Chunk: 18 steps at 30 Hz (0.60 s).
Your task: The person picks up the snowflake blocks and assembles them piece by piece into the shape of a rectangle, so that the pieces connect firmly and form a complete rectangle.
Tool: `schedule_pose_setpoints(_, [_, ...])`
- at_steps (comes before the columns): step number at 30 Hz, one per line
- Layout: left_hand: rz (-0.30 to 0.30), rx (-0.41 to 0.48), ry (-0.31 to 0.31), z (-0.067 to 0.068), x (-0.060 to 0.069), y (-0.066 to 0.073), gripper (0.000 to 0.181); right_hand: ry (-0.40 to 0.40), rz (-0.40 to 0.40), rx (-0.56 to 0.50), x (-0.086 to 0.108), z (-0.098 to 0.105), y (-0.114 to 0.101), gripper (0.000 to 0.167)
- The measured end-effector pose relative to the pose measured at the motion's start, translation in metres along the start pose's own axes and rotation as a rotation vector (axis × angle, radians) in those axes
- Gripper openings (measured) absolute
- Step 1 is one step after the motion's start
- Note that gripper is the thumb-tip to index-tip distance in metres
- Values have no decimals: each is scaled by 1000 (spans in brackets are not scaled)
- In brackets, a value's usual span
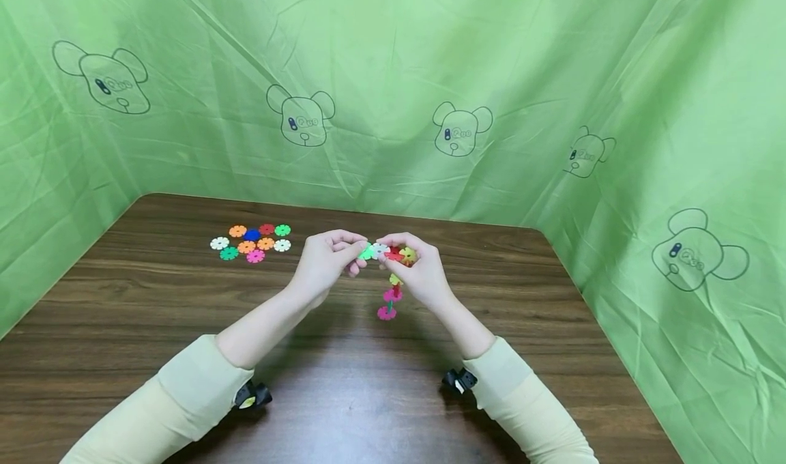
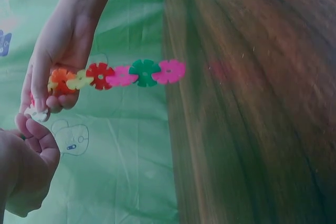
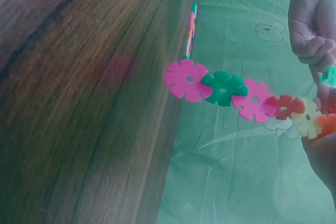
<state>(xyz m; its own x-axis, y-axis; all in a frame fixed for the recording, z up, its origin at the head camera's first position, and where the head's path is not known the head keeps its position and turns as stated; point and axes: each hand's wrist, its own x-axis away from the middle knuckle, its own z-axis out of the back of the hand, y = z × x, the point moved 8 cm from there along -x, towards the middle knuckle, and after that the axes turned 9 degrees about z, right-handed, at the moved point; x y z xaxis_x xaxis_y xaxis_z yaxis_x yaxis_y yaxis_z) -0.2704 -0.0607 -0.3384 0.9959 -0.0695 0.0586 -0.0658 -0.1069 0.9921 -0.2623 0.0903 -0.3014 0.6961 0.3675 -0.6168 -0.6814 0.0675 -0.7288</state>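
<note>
Above the table, my left hand (image 1: 327,263) pinches a light green notched disc (image 1: 366,252) between thumb and fingers. My right hand (image 1: 419,271) grips a chain of linked discs by its white disc (image 1: 381,251) and red disc (image 1: 394,254). The green disc meets the white one edge to edge; whether they are locked together I cannot tell. From the right hand the chain hangs down through orange (image 2: 63,82), yellow (image 2: 80,80), red (image 2: 100,76), pink (image 2: 121,75) and dark green (image 2: 145,73) to a pink disc (image 3: 187,80) at its lower end.
Loose discs in several colours lie at the table's back left, among them a blue one (image 1: 252,235) and a pink one (image 1: 255,256). The brown wooden table (image 1: 344,409) is bordered by green cloth (image 1: 381,177) with bear-head outlines at the back and sides.
</note>
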Motion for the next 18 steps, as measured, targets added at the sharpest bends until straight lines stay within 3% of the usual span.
schedule_pose_setpoints(8, [-16,-28,-5,-4,1,0,25,-26,-13,-57,1,1,0,22])
schedule_pose_setpoints(13, [-25,-57,-17,-3,-1,-1,23,-67,-13,10,0,2,0,29])
schedule_pose_setpoints(18, [-22,-89,-47,-1,-2,1,27,-103,-24,-38,0,1,6,33])
